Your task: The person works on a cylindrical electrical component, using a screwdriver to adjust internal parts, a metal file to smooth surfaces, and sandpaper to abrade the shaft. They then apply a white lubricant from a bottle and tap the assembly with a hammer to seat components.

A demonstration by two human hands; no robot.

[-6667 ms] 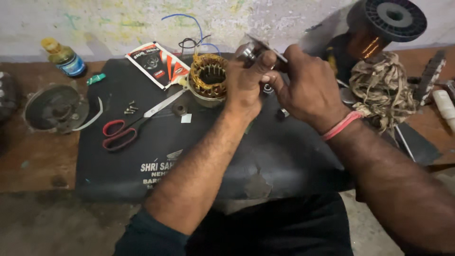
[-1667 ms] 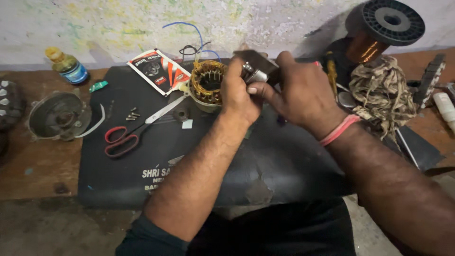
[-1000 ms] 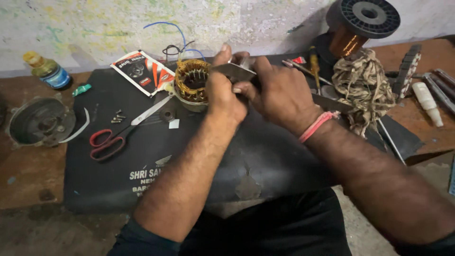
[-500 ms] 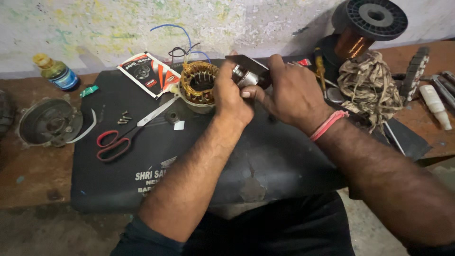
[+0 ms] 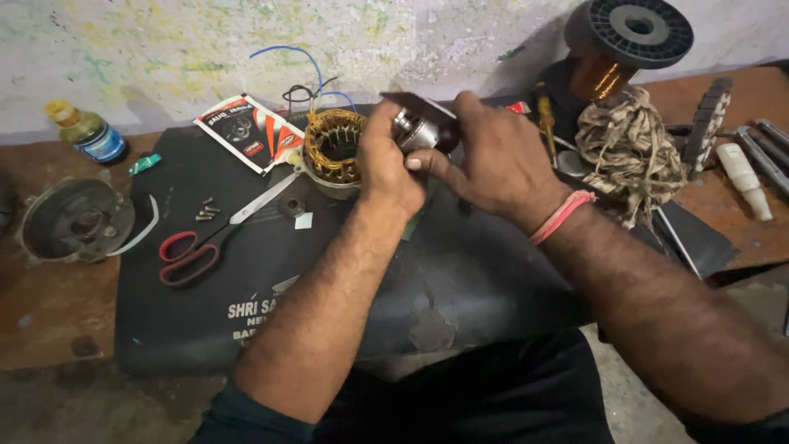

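Silvery metal motor part [image 5: 417, 131], small and cylindrical with a dark flat piece on top, is pinched between the left hand [image 5: 386, 164] and right hand [image 5: 493, 164], fingers closed on it from both sides, raised above the black mat [image 5: 460, 271]. Just left, the copper-wound stator [image 5: 333, 148] is seen on the mat, red-handled scissors [image 5: 205, 238] and loose screws [image 5: 205, 212] further left.

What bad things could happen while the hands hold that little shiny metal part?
The small metal part held between the left hand and right hand might slip and hit the copper-wound stator just below. The loose screws near the red-handled scissors could get knocked off the black mat.
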